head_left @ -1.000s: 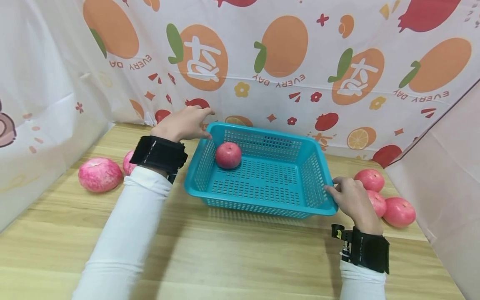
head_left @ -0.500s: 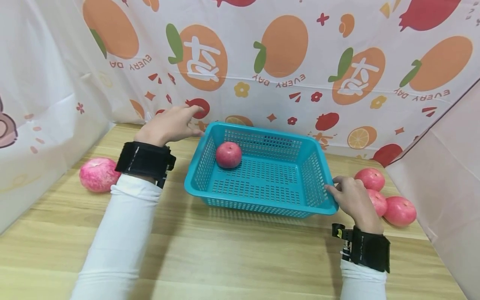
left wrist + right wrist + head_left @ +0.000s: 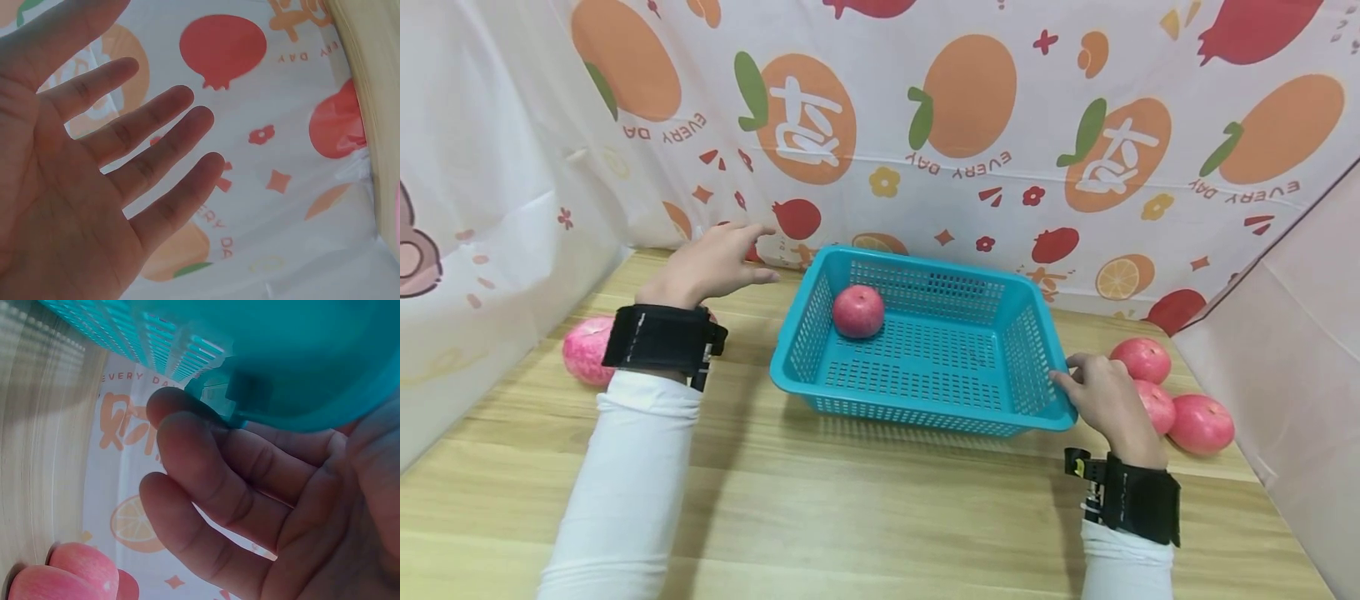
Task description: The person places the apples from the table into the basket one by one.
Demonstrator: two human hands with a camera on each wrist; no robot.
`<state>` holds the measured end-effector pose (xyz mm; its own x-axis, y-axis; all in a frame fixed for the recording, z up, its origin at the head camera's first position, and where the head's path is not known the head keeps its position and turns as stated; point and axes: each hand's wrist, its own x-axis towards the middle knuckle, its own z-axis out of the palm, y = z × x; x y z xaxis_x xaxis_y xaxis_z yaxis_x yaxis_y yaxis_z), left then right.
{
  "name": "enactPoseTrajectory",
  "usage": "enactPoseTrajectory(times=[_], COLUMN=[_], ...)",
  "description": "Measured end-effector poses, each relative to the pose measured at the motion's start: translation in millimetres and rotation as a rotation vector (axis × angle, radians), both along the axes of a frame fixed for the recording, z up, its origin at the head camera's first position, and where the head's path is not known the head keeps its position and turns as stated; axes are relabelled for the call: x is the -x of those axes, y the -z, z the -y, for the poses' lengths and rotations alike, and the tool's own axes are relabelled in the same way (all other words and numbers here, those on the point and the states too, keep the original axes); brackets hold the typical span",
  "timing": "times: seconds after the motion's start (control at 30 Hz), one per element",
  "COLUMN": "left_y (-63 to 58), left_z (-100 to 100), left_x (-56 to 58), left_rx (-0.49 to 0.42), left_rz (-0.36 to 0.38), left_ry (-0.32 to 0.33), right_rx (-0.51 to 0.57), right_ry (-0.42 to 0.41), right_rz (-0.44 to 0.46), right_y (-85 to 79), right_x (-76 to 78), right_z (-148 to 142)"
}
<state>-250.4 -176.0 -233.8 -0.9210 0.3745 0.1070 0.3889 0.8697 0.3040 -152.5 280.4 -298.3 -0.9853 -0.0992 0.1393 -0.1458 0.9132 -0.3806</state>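
While the basket (image 3: pixel 887 402) holds one fruit (image 3: pixel 858 312), the right hand (image 3: pixel 1108 400) grips its rim (image 3: pixel 1043 321), the left hand (image 3: pixel 707 262) spread.

From where I drive, I see both arms come in low in the head view. My left arm (image 3: pixel 632 475) stretches the farther of the two, in a white sleeve, a black band (image 3: pixel 658 337) round the wrist. My left hand (image 3: pixel 703 262) is raised, bare palm showing in its wrist view, fingers fanned apart, thumb away from them. My right arm (image 3: pixel 1127 554), dressed and banded likewise, stays low; my right hand (image 3: pixel 1105 400) angles leftward, thumb and bent fingers gripping.
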Motion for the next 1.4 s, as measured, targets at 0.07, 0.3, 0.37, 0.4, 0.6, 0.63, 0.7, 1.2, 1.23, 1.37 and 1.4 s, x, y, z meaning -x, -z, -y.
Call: enactPoseTrajectory(times=[0.07, 0.3, 0.37, 0.4, 0.6, 0.63, 0.7, 1.2, 1.23, 1.37, 1.4], left_y=[1.6, 9.8, 12.9, 14.5, 27.7, 30.3, 35.3, 52.7, 53.3, 56.0, 57.2], left_z=[4.6, 19.8, 24.0, 25.7, 37.7, 40.1, 44.6, 57.4, 58.2, 61.2, 62.1], left_x=[-0.6, -0.3, -0.1, 0.0, -2.3, -2.5, -2.4, -2.4, -2.7, -4.9, -5.0], left_rx=[0.006, 0.004, 0.001, 0.001, 0.021, 0.028, 0.039, 0.074, 0.079, 0.086, 0.089], left_rz=[-0.001, 0.025, 0.038, 0.045, 0.104, 0.112, 0.123, 0.140, 0.143, 0.181, 0.190], left_ry=[-0.010, -0.029, -0.040, -0.046, -0.080, -0.085, -0.093, -0.142, -0.144, -0.150, -0.149], right_rx=[-0.002, -0.004, -0.003, -0.002, 0.000, 0.000, 0.001, -0.006, -0.007, -0.007, -0.007], right_ry=[-0.001, 0.000, -0.004, -0.006, -0.007, -0.006, -0.006, 0.001, 0.002, -0.003, -0.004], right_rz=[-0.004, -0.008, -0.014, -0.017, -0.015, -0.013, -0.009, -0.004, -0.005, -0.010, -0.011], right_y=[0.1, -0.7, -1.0, -1.1, -0.9, -0.7, -0.4, -0.2, -0.2, 0.2, 0.3], right_x=[0.2, 0.3, 0.3, 0.3, 0.8, 0.9, 1.2, 0.3, 0.4, 0.6, 0.7], right_z=[-0.2, -0.5, -0.4, -0.3, 0.9, 1.1, 1.6, -0.2, -0.4, -0.9, -0.9])
